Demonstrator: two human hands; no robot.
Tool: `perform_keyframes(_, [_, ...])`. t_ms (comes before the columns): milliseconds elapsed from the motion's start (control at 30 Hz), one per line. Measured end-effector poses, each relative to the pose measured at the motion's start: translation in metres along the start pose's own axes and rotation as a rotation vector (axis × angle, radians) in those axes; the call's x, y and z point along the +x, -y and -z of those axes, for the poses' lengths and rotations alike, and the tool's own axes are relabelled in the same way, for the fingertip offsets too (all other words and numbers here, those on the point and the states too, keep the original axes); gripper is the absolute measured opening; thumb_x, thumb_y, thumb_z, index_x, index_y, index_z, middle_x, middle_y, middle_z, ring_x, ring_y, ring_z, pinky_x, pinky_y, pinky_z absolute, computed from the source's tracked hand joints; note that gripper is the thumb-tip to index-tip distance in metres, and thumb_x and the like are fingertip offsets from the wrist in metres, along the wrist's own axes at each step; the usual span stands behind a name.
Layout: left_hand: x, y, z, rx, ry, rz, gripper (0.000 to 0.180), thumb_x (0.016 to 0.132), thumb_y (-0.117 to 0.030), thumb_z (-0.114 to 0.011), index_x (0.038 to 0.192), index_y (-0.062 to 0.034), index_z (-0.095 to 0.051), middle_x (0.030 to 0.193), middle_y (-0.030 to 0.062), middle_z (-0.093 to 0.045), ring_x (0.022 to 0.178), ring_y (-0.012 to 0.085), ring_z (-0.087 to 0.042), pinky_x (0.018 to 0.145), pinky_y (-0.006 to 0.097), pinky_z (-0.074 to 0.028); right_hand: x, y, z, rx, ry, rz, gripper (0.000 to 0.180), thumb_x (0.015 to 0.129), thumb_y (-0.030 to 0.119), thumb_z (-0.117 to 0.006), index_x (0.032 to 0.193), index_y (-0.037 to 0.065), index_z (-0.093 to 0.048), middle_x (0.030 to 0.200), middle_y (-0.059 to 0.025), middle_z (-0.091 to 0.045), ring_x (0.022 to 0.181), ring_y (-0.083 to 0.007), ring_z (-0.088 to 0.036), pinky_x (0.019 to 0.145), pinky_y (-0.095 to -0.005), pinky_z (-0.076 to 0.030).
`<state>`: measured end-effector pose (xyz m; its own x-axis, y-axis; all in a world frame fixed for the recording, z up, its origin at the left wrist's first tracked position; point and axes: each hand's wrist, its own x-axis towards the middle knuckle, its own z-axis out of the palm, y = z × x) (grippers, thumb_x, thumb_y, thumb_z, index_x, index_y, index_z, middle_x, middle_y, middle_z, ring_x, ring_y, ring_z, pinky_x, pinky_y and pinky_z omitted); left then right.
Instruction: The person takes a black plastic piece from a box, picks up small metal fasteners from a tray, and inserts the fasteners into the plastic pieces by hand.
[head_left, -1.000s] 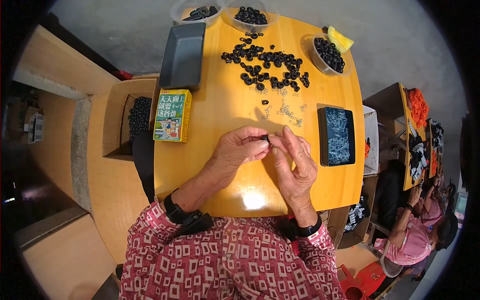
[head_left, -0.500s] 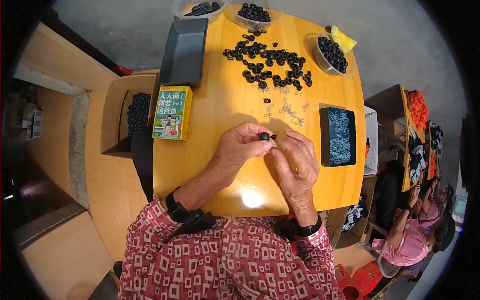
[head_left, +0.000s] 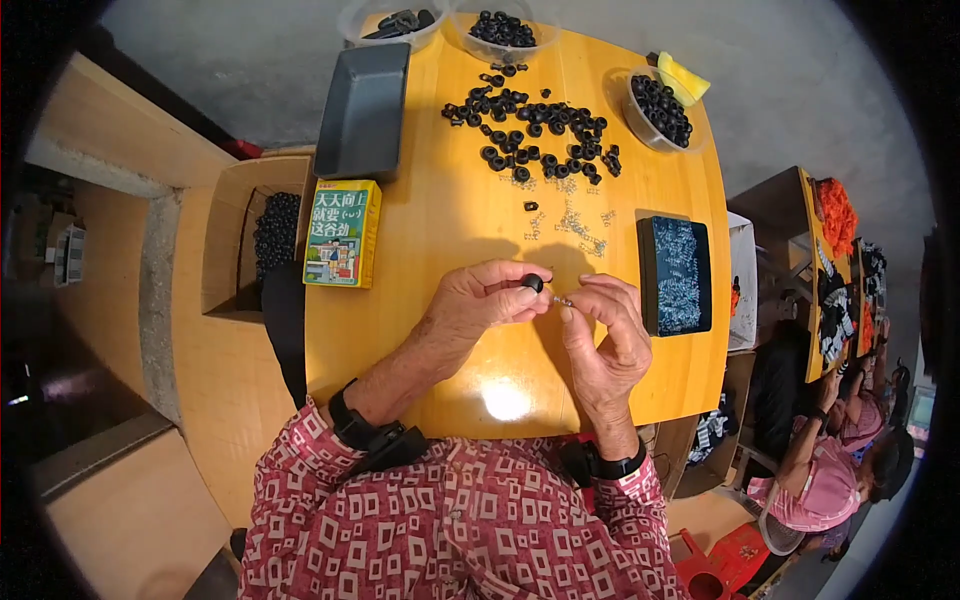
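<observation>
My left hand is closed, pinching a black round plastic cord-lock piece between thumb and fingers. Just to its right, my right hand holds a small silvery spring at its thumb and fingertips, close to the black piece. Both hands are above the near middle of the wooden table. Beyond them lie loose silvery springs and a spread of black cord-lock pieces. A dark tray of springs stands to the right of my right hand.
Clear bowls of black parts stand at the far edge and far right; a yellow piece leans there. At left are an empty grey tray, a yellow-green box and a carton. People sit at right.
My right hand has moved slightly right and down, away from the left, and the spring now shows at its fingertips. The black piece is tilted differently in my left hand.
</observation>
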<state>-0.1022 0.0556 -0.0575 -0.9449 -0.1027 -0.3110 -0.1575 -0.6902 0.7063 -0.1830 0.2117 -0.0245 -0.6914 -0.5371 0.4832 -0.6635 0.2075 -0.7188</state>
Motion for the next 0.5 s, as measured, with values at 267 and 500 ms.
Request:
perform_keyframes(267, [-0.0022, -0.0024, 0.0013, -0.075, 0.114, 0.115, 0.035, 0.096, -0.02, -0.059, 0.125, -0.0022, -0.058, 0.108, 0.0081, -0.066, 0.103, 0.0174, -0.063, 0.095, 0.03, -0.049, 0.0008, 0.0047, 0.0021, -0.003, -0.012, 0.061, 0.018, 0.074, -0.002, -0.074, 0.089, 0.002, -0.065, 0.087, -0.0093, -0.067, 0.09, -0.0281, -0.063, 0.084, -0.0396, -0.05])
perform_keyframes(500, [-0.0031, 0.0013, -0.0037, -0.046, 0.104, 0.054, 0.031, 0.095, -0.014, -0.06, 0.123, -0.0019, -0.06, 0.118, 0.0074, -0.062, 0.103, 0.0142, -0.061, 0.092, 0.029, -0.051, -0.0007, 0.0022, 0.0027, -0.014, -0.011, 0.059, 0.02, 0.073, -0.002, -0.075, 0.089, 0.003, -0.065, 0.086, -0.0095, -0.067, 0.09, -0.0284, -0.063, 0.083, -0.0389, -0.05])
